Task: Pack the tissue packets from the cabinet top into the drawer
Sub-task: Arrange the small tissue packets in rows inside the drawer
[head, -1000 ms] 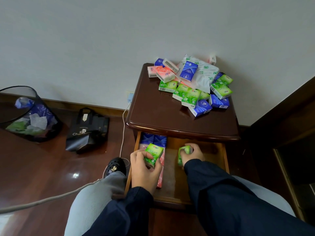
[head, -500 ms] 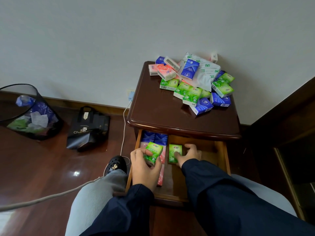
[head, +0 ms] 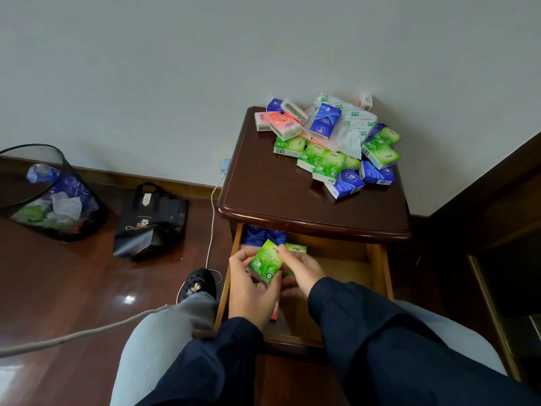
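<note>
Placing step under way — left hand (head: 251,285) pinches a green packet (head: 265,261) over the open drawer (head: 377,276); right hand (head: 301,269) beside it, fingers loosely curled, touching; next — seat it beside the green packet in the drawer (head: 296,248); pile (head: 330,142) waits on the cabinet top (head: 275,194).

The open drawer (head: 377,276) has bare floor across its right half, while its far-left corner is filled by blue packets (head: 265,235) and both hands crowd the left side. The overhanging cabinet top (head: 292,197) roofs the drawer's far end. On top, the near and left parts lie bare; the packet pile (head: 330,142) blocks the far right.
</note>
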Action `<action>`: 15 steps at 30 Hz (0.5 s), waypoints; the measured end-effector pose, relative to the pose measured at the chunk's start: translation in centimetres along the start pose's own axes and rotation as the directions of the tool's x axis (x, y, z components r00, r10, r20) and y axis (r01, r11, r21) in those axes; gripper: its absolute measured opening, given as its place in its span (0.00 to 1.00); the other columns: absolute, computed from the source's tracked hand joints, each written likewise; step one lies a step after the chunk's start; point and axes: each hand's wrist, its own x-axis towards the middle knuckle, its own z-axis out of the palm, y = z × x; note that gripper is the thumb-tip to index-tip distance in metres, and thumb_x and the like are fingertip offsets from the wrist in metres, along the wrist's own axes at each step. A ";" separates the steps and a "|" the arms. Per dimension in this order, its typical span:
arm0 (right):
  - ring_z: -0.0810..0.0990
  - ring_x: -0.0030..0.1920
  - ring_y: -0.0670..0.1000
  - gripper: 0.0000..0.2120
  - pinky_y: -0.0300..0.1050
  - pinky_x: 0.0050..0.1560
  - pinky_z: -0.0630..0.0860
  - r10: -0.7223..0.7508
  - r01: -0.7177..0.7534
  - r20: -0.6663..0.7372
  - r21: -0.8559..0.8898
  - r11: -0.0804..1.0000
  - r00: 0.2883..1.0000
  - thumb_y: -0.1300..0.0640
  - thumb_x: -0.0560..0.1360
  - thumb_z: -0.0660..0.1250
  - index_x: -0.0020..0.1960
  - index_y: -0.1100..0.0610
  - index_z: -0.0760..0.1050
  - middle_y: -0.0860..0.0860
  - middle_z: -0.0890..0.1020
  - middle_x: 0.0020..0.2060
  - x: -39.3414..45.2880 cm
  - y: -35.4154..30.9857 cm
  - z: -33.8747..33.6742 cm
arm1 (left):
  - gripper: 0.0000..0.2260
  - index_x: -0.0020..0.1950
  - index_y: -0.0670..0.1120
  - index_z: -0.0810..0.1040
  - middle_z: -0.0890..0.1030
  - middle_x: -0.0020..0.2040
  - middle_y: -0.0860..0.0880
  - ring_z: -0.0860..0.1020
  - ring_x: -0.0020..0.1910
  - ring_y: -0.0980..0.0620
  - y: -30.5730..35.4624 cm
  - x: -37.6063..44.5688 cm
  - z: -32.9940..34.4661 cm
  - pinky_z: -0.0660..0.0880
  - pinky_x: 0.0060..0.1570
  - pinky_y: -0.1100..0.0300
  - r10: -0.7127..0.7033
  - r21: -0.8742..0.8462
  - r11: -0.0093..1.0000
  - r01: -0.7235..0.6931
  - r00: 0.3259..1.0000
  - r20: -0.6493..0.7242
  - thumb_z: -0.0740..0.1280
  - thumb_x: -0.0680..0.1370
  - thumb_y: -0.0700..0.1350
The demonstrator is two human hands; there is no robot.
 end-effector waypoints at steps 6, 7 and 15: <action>0.87 0.48 0.51 0.18 0.53 0.46 0.85 -0.052 0.052 0.032 -0.010 0.999 0.998 0.52 0.69 0.81 0.55 0.47 0.78 0.49 0.87 0.47 -0.2 0.5 -0.7 | 0.29 0.64 0.57 0.69 0.78 0.59 0.58 0.80 0.60 0.55 -0.9 0.0 0.2 0.81 0.55 0.52 0.015 0.080 0.996 -0.028 0.987 0.158 0.77 0.70 0.38; 0.86 0.50 0.53 0.17 0.54 0.45 0.85 -0.054 0.054 0.018 0.028 0.998 0.998 0.52 0.71 0.79 0.57 0.48 0.78 0.50 0.86 0.49 0.0 0.6 -1.3 | 0.29 0.64 0.58 0.68 0.77 0.59 0.59 0.79 0.60 0.56 -1.0 0.1 0.2 0.81 0.56 0.51 -0.002 0.113 0.993 -0.021 0.981 0.193 0.76 0.69 0.41; 0.83 0.43 0.53 0.21 0.48 0.31 0.83 -0.104 0.070 -0.226 -0.153 0.986 0.969 0.54 0.79 0.70 0.70 0.53 0.70 0.49 0.78 0.49 1.8 1.0 -6.6 | 0.21 0.62 0.54 0.73 0.75 0.58 0.58 0.73 0.61 0.60 -1.5 0.4 0.4 0.73 0.64 0.56 0.020 0.447 0.879 -0.165 0.950 0.310 0.70 0.71 0.41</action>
